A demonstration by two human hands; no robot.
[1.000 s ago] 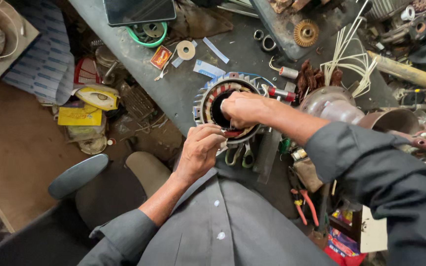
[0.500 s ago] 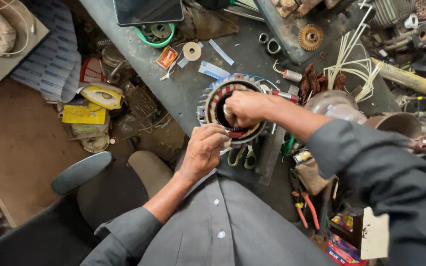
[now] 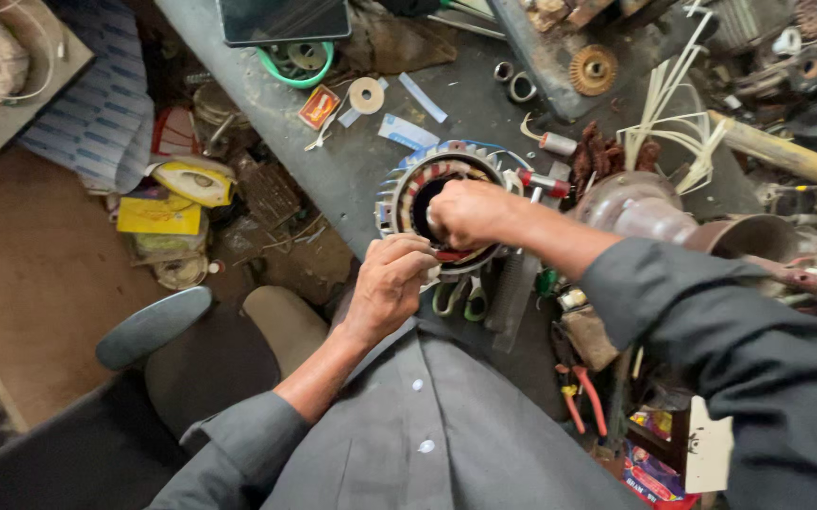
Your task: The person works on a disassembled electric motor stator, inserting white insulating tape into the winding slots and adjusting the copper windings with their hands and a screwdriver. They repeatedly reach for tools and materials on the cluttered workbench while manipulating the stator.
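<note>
- Currently your left hand (image 3: 388, 283) pinches the near rim of the motor stator (image 3: 442, 212), fingers curled shut on it.
- Your right hand (image 3: 470, 212) is closed over its bore; what it grips, you cannot tell.
- Judging by this, you're working the windings; next calls for steady seating.
- Stator sits mid-bench: round, slotted, copper-lined.

Round motor stator (image 3: 408, 189), copper windings, bench edge

Silver-grey stator (image 3: 399, 194) w/ coppery-red windings — grey sleeves (image 3: 739, 349), grey benchtop (image 3: 333, 161), green tape ring (image 3: 286, 71), yellow packet (image 3: 158, 215) — blue-striped cloth (image 3: 97, 123).
</note>
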